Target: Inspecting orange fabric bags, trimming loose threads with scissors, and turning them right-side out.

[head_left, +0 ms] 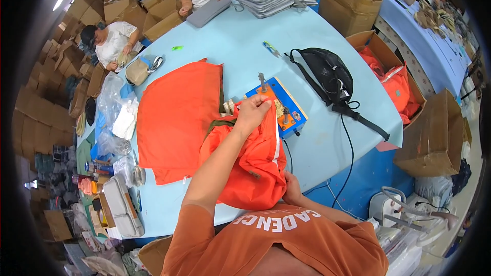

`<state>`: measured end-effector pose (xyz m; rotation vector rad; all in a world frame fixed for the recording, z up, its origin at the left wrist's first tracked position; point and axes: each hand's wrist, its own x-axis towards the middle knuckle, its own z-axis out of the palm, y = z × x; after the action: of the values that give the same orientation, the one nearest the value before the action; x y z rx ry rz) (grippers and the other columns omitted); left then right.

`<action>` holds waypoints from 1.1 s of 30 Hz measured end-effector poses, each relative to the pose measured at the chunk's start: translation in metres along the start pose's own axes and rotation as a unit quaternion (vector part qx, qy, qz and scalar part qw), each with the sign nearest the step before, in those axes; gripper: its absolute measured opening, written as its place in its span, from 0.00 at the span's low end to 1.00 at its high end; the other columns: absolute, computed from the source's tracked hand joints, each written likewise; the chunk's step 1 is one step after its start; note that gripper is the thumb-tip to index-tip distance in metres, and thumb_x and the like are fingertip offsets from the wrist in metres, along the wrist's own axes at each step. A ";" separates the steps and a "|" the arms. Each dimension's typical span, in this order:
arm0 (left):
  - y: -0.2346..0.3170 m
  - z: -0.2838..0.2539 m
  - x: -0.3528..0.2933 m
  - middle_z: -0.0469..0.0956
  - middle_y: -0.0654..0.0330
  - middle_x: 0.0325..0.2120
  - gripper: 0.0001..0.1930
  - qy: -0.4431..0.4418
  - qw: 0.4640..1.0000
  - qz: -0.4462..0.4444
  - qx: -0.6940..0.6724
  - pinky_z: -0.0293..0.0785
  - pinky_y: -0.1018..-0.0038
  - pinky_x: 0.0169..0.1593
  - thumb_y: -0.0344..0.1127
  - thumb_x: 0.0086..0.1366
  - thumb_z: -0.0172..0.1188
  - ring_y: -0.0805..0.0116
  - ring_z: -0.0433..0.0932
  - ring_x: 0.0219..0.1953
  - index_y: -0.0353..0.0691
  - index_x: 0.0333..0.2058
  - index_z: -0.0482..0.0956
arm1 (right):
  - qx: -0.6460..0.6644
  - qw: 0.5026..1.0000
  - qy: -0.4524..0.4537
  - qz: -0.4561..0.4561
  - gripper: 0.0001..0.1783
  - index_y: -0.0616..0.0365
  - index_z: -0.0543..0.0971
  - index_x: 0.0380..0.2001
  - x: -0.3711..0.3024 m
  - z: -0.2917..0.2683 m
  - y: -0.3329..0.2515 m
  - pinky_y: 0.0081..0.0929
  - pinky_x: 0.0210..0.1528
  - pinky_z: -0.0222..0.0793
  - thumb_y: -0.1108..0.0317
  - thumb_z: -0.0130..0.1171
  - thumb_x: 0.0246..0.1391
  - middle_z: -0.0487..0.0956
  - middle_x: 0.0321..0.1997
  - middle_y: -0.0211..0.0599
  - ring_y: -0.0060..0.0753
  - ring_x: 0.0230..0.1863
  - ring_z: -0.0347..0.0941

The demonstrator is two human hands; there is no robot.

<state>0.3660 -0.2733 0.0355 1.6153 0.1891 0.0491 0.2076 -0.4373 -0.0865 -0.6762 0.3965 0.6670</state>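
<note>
The red-orange fabric piece is gathered in loose folds between the two hands, over the near part of the pale blue desk. Its upper edge is pinched between thumb and fingers of the left hand, just beside a blue-and-orange device. The right hand is placed at the cloth's lower right side; because it is partly covered, its grip cannot be told. To the left of the left hand, flat red-orange panels are laid; beyond the hands to the right, a black bag is set down. The cloth is judged light, limp and possibly slippery, prone to bunching but hardly fragile; it is best held by the upper edge and the white strip, with the loose folds supported from below.
</note>
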 end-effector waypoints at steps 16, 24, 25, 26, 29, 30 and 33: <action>-0.009 -0.011 -0.005 0.73 0.67 0.22 0.06 0.043 0.995 0.083 0.018 0.66 0.84 0.30 0.29 0.56 0.52 0.82 0.69 0.25 0.32 0.29 0.73 | 0.014 0.999 -0.035 0.016 0.14 0.61 0.71 0.32 0.004 -0.012 0.001 0.24 0.43 0.62 0.65 0.37 0.53 0.73 0.36 0.35 0.26 0.37 0.67; 0.013 -0.115 -0.053 0.72 0.69 0.20 0.07 0.131 0.991 0.013 0.031 0.63 0.85 0.24 0.32 0.55 0.54 0.84 0.66 0.20 0.35 0.30 0.75 | -0.163 0.983 -0.024 -0.083 0.12 0.54 0.66 0.20 -0.016 0.016 -0.039 0.17 0.29 0.58 0.63 0.40 0.54 0.66 0.21 0.25 0.17 0.24 0.59; 0.012 -0.121 -0.064 0.72 0.68 0.19 0.08 0.132 0.990 0.020 0.050 0.65 0.84 0.26 0.34 0.55 0.55 0.82 0.67 0.22 0.34 0.30 0.75 | -0.173 0.983 -0.026 -0.063 0.12 0.54 0.66 0.20 -0.019 0.017 -0.041 0.17 0.29 0.58 0.63 0.40 0.54 0.66 0.21 0.25 0.17 0.24 0.59; 0.009 -0.127 -0.075 0.72 0.68 0.19 0.08 0.148 0.988 0.009 0.045 0.65 0.84 0.26 0.34 0.55 0.55 0.82 0.67 0.22 0.34 0.30 0.75 | -0.182 0.980 -0.021 -0.078 0.13 0.54 0.65 0.20 -0.018 0.018 -0.042 0.17 0.29 0.58 0.62 0.39 0.55 0.66 0.21 0.25 0.18 0.24 0.59; -0.011 -0.156 -0.109 0.73 0.64 0.21 0.12 0.179 0.980 0.016 0.088 0.67 0.79 0.33 0.38 0.55 0.55 0.77 0.70 0.26 0.34 0.32 0.74 | -0.180 0.979 -0.028 -0.087 0.14 0.54 0.65 0.20 -0.018 0.019 -0.049 0.17 0.29 0.59 0.61 0.37 0.56 0.65 0.21 0.27 0.18 0.24 0.60; -0.019 -0.171 -0.119 0.73 0.64 0.21 0.12 0.193 0.978 0.006 0.083 0.67 0.79 0.33 0.38 0.55 0.55 0.77 0.70 0.26 0.34 0.32 0.74 | -0.159 0.982 -0.032 -0.096 0.15 0.55 0.65 0.21 -0.018 0.021 -0.051 0.17 0.29 0.59 0.61 0.36 0.57 0.65 0.20 0.28 0.19 0.23 0.60; -0.030 -0.213 -0.159 0.74 0.57 0.22 0.14 0.299 0.914 0.044 0.271 0.67 0.76 0.31 0.42 0.57 0.52 0.71 0.72 0.26 0.34 0.32 0.72 | -0.247 0.944 -0.072 -0.205 0.15 0.58 0.65 0.24 -0.018 0.064 -0.061 0.19 0.29 0.60 0.62 0.35 0.58 0.66 0.21 0.30 0.21 0.24 0.62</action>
<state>0.1754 -0.0858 0.0305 2.1264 0.6485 0.6142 0.2438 -0.4369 -0.0046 -1.1410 -0.0615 0.4108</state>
